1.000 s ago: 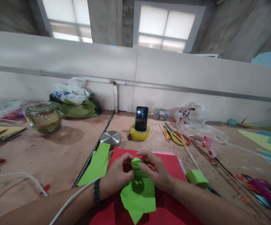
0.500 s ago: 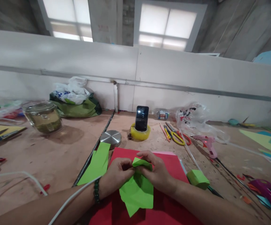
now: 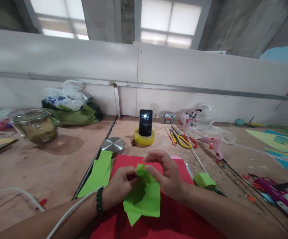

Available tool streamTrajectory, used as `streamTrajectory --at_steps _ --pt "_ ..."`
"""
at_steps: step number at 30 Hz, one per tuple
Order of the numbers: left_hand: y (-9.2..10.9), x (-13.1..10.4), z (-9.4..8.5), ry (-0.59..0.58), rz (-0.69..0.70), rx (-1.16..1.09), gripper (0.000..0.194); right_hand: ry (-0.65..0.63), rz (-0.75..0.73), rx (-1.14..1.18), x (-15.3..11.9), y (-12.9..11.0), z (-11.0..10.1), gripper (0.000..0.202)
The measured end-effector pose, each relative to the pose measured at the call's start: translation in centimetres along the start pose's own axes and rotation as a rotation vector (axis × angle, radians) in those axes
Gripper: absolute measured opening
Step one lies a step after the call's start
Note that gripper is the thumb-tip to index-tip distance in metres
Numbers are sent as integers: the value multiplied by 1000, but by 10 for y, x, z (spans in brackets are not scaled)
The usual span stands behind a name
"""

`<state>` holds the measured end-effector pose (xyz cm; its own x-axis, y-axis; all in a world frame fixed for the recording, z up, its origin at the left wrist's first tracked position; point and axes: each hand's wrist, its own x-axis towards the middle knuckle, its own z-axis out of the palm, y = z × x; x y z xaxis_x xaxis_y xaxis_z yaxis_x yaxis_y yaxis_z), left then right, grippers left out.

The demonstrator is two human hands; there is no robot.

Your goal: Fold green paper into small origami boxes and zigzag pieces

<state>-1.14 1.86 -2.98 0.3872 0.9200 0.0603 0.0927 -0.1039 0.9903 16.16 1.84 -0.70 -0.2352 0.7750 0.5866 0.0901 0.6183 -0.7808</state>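
Creased bright green paper [image 3: 147,199] hangs from my left hand [image 3: 124,184], whose fingers are pinched on its upper left edge. My right hand [image 3: 167,176] is at the paper's upper right, fingers curved and apart, the thumb close to the folded top; whether the thumb touches it is hard to tell. Beneath both hands lies a red sheet [image 3: 176,215]. Green strips [image 3: 97,172] rest left of the red sheet, and a folded green paper block [image 3: 204,181] sits at its right.
A phone [image 3: 145,122] stands in a yellow tape roll [image 3: 145,138], with a metal lid [image 3: 113,145] nearby. Scissors [image 3: 183,141], a pink glue gun [image 3: 215,146] and a purple glue gun [image 3: 278,196] lie right. A glass jar [image 3: 35,127] stands left. A white cable [image 3: 71,214] crosses my left forearm.
My right hand has opened and its fingers have spread from the paper's top. My left hand still pinches the paper. The whole view has shifted slightly, moving the table items leftward.
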Motion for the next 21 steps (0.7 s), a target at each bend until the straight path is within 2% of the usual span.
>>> streamTrajectory --at_steps 2,3,5,7,13,17,21 --pt "-2 5 -6 111 -9 -13 22 57 114 22 4 5 -3 34" --pt "-3 7 -9 179 -3 -7 23 40 201 49 6 8 -4 37" --pt "-6 12 -15 296 15 4 23 -77 381 153 8 16 -3 36" --pt "-7 15 -18 344 17 1 25 -169 484 237 8 23 -1 29" --pt "1 13 -14 260 42 -56 19 -124 549 187 10 36 1 17" --pt "8 12 -12 198 46 -6 14 -131 588 181 15 42 0 18" --pt "7 13 -12 194 73 56 10 -126 598 106 18 45 2 17"
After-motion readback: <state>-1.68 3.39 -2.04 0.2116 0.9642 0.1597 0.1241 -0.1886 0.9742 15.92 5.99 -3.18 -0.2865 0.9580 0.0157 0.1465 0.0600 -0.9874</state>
